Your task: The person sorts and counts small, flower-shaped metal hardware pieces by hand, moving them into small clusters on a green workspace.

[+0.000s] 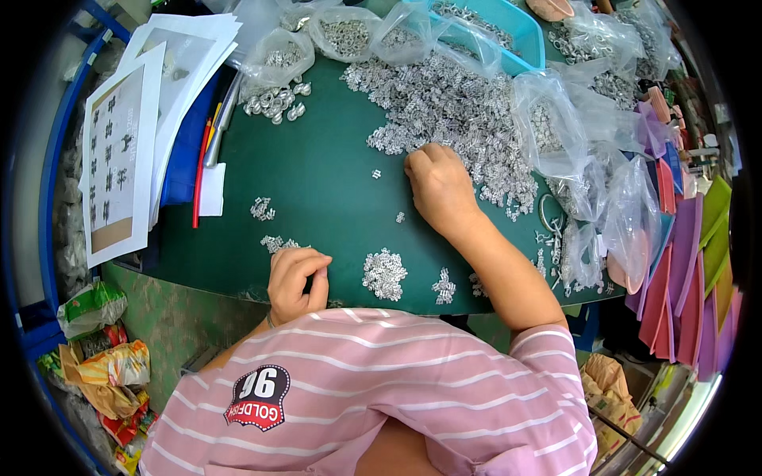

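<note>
A large heap of small silver metal pieces (444,95) spreads over the green tabletop. My right hand (441,187) is at its near-left edge, fingers curled and pointing down; the fingertips' contents are hidden. Close to the table's front edge, my left hand (297,279) is curled closed, and whatever it may hold is out of sight. A small cluster of metal pieces (278,243) lies just beyond it, with another cluster (263,209) farther back. Between my hands sit a rounded pile (385,274) and a smaller one (444,286). Two tiny bits (376,174) (400,216) lie apart.
Clear plastic bags of metal parts (345,36) line the back and right, around a light-blue bin (524,40). Printed sheets (119,151), a red pencil (198,186) and a metal-handled tool (219,135) lie at left. Colourful upright trays (675,270) stand at right.
</note>
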{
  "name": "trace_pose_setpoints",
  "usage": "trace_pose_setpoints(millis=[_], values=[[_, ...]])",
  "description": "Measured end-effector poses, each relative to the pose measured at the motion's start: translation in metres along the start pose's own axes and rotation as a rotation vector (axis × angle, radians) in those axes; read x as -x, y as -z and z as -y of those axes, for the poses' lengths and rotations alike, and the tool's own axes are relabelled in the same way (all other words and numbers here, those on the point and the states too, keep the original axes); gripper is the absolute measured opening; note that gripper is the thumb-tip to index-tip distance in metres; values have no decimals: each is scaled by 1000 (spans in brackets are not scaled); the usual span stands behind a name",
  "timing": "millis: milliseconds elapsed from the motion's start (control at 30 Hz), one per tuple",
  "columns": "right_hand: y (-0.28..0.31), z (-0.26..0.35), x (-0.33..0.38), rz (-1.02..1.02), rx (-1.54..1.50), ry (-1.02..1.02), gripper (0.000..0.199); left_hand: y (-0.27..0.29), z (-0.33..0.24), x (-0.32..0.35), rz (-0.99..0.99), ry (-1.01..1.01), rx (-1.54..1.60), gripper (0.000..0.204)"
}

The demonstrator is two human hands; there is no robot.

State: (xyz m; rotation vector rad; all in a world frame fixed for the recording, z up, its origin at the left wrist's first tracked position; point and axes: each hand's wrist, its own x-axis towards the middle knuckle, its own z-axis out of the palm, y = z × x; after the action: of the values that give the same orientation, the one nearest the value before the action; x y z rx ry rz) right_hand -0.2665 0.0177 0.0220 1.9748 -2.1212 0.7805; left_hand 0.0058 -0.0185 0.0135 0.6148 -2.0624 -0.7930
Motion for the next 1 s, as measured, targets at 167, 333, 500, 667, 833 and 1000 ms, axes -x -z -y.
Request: trace_pose_setpoints(millis=[167, 333, 500, 667, 833, 1000], values=[[21, 22, 5, 56, -346, 5, 16, 0, -1, -1, -9, -10, -3, 25], [39, 44, 9, 487, -463, 122, 27, 2, -1, 0, -5, -13, 7, 24], [12, 23, -23, 133, -204, 173, 43, 1, 0, -2, -1, 0, 18, 26], [23, 7, -9, 201, -270, 31, 48, 1, 1, 0, -9, -15, 15, 26], [40, -3, 17, 243, -294, 37, 44, 1, 4, 1, 20, -19, 34, 26], [45, -7, 33, 144, -265, 21, 31, 0, 3, 0, 12, -16, 43, 26]])
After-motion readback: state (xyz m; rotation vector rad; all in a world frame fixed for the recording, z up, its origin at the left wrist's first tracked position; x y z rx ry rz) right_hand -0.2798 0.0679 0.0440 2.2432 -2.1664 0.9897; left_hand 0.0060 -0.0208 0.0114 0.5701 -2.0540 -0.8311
